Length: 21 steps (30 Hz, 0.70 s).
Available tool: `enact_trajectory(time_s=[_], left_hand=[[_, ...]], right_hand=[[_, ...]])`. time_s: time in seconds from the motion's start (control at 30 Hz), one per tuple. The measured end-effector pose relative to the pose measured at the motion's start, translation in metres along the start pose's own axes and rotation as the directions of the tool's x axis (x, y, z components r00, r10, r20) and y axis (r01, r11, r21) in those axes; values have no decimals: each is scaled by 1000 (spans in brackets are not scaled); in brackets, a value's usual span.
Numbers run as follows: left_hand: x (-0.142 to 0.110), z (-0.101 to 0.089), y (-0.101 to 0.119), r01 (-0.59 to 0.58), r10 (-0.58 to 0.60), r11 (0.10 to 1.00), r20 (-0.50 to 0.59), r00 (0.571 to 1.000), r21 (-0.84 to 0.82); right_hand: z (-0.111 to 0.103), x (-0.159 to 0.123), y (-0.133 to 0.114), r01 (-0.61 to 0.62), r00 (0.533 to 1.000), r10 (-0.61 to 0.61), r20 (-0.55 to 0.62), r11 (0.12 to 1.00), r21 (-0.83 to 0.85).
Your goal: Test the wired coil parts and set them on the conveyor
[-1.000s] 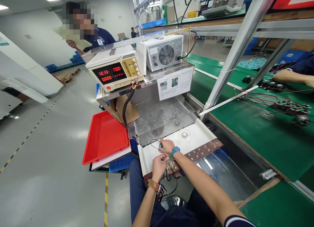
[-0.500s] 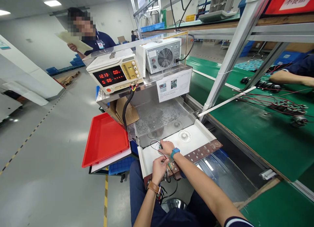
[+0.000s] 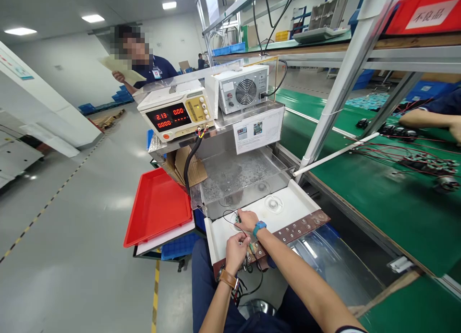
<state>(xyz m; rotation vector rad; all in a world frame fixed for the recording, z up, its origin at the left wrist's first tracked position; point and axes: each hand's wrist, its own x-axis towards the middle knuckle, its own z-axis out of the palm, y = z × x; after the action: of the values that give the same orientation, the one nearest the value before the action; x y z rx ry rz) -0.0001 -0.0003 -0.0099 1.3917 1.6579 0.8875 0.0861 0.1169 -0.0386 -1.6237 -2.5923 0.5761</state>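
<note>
My right hand [image 3: 248, 221], a blue band on its wrist, is closed around a small part with a green circuit board [image 3: 237, 219], mostly covered by the fingers. It rests over the left end of a white tray [image 3: 248, 217]. Thin dark wire [image 3: 226, 211] loops from this part toward my left hand [image 3: 236, 251], whose fingertips pinch its lower end. A brown strip with metal studs [image 3: 302, 223] runs along the tray's near edge. Just right of my left fingers is a green clip [image 3: 251, 248] on a black cable [image 3: 261, 274].
A power supply [image 3: 176, 111] with red digits stands on a metal shelf behind the tray, beside a grey unit with a fan [image 3: 245, 90]. A red bin [image 3: 158, 208] is at left. A slanted metal post [image 3: 334, 93] rises at right. Another person [image 3: 156, 66] holds paper beyond.
The camera view has shifted slightly, so everything sits a little lower and further right. Both hands keep nearly the same pose on the part and wire. Some power supply digits read differently.
</note>
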Motion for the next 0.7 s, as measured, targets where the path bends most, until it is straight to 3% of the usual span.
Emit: enact_trajectory(time_s=[0.7], left_hand=[[1,0,0,4,-4,1000,6,1000,-17]], right_hand=[[-12,-5,-5,-20,999,19,28,999,31]])
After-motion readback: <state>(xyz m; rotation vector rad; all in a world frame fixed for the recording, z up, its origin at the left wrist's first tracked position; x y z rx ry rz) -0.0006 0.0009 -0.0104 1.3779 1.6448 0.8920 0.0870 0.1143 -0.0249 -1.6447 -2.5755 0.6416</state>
